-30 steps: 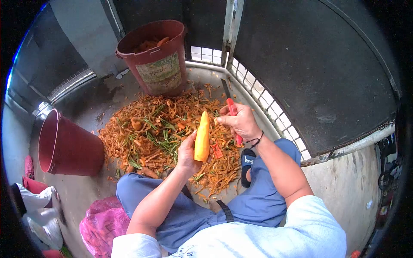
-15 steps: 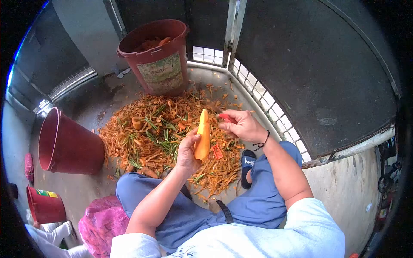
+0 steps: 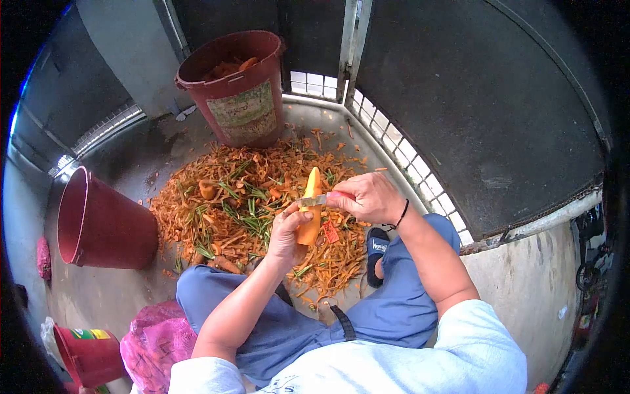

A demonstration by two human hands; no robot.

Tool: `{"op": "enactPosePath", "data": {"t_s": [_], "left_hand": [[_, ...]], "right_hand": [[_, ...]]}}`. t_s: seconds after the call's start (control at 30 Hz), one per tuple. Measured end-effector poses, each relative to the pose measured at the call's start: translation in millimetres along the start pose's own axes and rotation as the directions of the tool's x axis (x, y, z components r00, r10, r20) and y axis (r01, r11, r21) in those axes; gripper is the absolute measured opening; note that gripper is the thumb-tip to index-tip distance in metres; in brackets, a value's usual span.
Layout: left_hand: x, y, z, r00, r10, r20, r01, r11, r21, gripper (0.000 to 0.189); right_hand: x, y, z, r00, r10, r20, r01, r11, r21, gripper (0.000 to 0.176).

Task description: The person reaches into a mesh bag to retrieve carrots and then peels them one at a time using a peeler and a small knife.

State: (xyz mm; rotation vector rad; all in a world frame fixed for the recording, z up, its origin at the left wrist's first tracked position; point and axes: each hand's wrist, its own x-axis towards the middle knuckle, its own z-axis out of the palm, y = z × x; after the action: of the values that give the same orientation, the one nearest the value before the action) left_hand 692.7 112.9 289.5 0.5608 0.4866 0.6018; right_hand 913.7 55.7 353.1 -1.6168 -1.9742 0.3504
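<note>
My left hand (image 3: 287, 231) is closed around the lower part of a peeled orange carrot (image 3: 308, 230), which stands nearly upright with its tip away from me. My right hand (image 3: 373, 199) grips the red handle of a peeler (image 3: 316, 200). Its metal blade lies across the carrot, just above my left thumb. Beneath both hands spreads a large heap of carrot peelings (image 3: 243, 197) mixed with green stem pieces. A small red tag (image 3: 330, 232) shows on the heap, to the right of the carrot.
Behind the heap stands a big red bin (image 3: 246, 108) containing carrots. A tilted red bucket (image 3: 108, 220) is at the left. Closer in are a pink mesh sack (image 3: 156, 341) of carrots and a smaller red bucket (image 3: 92, 351). Dark gate panels (image 3: 485, 118) border the right.
My right hand has moved left, bringing the peeler's blade onto the carrot. At lower left, the small red bucket has shifted right and tilted, and a person's legs there have gone from view.
</note>
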Motion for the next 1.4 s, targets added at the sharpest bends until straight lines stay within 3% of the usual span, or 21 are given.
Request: {"op": "enactPosePath", "data": {"t_s": [0.47,0.57,0.6,0.67,0.73,0.77,0.83,1.03,1.23,1.33,1.4], "left_hand": [[-8,-1,8,0.999,-0.048,0.017,0.048,0.999,-0.013,0.059],[-14,-4,14,0.993,-0.099,0.061,0.096,0.994,0.047,0.065],[-14,-4,15,0.993,-0.099,0.063,0.096,0.994,0.048,0.065],[-14,-6,16,0.999,-0.02,-0.03,0.023,0.994,0.108,0.066],[-8,-7,12,0.998,0.048,-0.051,-0.04,0.989,0.145,0.067],[-5,-7,10,0.992,0.108,-0.065,-0.093,0.977,0.19,0.067],[-5,-6,12,0.99,0.122,-0.074,-0.104,0.971,0.216,0.067],[2,-6,-1,0.985,0.171,-0.013,-0.161,0.947,0.279,0.065],[-6,5,0,0.974,0.212,0.084,-0.227,0.891,0.392,0.065],[-9,12,3,0.958,0.252,0.139,-0.288,0.826,0.484,0.064],[-11,9,2,0.954,0.255,0.158,-0.3,0.812,0.501,0.063]], "right_hand": [[4,5,-12,0.978,-0.047,-0.202,0.025,0.993,-0.114,0.031],[6,22,-25,0.95,0.246,-0.195,-0.253,0.967,-0.013,0.038],[5,24,-24,0.949,0.246,-0.197,-0.253,0.967,-0.014,0.038],[4,25,-21,0.931,0.317,-0.179,-0.288,0.942,0.174,0.036],[4,19,-16,0.939,0.298,-0.169,-0.253,0.936,0.244,0.034],[3,16,-17,0.957,0.277,-0.089,-0.251,0.941,0.226,0.034],[2,16,-17,0.973,0.231,0.02,-0.229,0.947,0.227,0.033],[-2,11,-27,0.976,0.193,0.105,-0.215,0.937,0.274,0.03],[-8,9,-31,0.998,0.031,0.055,-0.054,0.87,0.491,0.028],[-10,10,-40,0.991,0.014,0.13,-0.07,0.895,0.441,0.034],[-5,20,-44,0.95,0.222,0.221,-0.261,0.951,0.165,0.046]]}}
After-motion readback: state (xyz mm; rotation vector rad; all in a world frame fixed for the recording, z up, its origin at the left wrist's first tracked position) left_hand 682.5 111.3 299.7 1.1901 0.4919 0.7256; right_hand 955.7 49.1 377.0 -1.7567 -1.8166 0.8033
